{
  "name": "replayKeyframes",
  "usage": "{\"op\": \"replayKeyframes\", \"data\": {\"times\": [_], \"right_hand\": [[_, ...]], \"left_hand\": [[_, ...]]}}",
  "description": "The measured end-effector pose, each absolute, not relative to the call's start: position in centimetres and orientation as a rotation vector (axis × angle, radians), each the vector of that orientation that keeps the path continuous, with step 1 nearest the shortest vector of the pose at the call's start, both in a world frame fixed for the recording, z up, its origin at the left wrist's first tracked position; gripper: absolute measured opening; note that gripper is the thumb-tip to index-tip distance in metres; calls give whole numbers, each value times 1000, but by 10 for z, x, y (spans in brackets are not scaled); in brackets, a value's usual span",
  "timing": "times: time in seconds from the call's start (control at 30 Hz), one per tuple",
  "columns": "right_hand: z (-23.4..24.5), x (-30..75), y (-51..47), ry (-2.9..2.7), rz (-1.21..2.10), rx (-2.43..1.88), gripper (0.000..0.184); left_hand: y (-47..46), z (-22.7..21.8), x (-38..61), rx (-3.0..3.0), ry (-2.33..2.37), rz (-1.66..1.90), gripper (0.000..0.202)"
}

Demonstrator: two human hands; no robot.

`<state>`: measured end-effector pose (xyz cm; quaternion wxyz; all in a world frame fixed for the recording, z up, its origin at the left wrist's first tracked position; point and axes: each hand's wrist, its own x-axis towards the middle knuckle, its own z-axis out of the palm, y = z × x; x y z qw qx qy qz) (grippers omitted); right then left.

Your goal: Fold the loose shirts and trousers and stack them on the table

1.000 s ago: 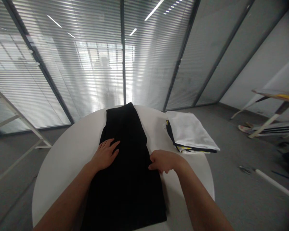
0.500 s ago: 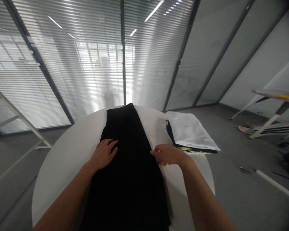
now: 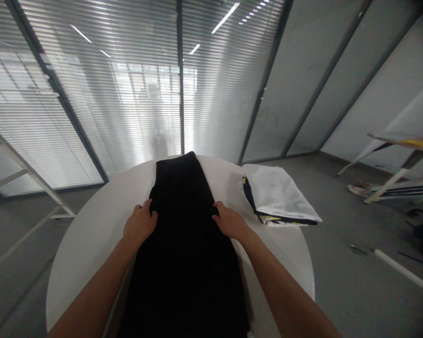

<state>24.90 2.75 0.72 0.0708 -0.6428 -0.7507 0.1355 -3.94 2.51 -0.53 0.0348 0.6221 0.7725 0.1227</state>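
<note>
A long black garment lies folded lengthwise down the middle of a round white table. My left hand is at the garment's left edge, fingers curled over the fabric with the thumb on top. At the right edge my right hand does the same, its fingers closed on the cloth. Both hands sit about halfway along the garment, opposite each other.
A folded white cloth stack with dark and yellow trim lies on the table's right side. Glass walls with blinds stand behind. A white frame is at the left, a folding table and a white pole on the floor at the right.
My left hand slid from lying flat on the garment to its left edge. My right hand moved up and farther along the right edge. Both now pinch the fabric.
</note>
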Motion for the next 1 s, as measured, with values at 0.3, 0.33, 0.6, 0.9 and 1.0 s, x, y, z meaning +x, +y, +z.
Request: {"op": "replayKeyframes", "data": {"times": [0.3, 0.33, 0.6, 0.9, 1.0], "right_hand": [[23, 272, 24, -2457, 566, -1813, 38], [27, 277, 23, -2478, 660, -1802, 38], [38, 281, 25, -2384, 812, -1949, 31], [1, 247, 41, -2080, 283, -2058, 38], [3, 257, 41, -2153, 385, -2026, 35]], "left_hand": [[22, 3, -48, 1910, 2037, 381, 56], [19, 6, -49, 1895, 1964, 370, 55], [13, 18, -45, 1786, 1846, 336, 35], [32, -7, -35, 1825, 2221, 428, 43], [30, -6, -39, 1803, 2115, 438, 44]]}}
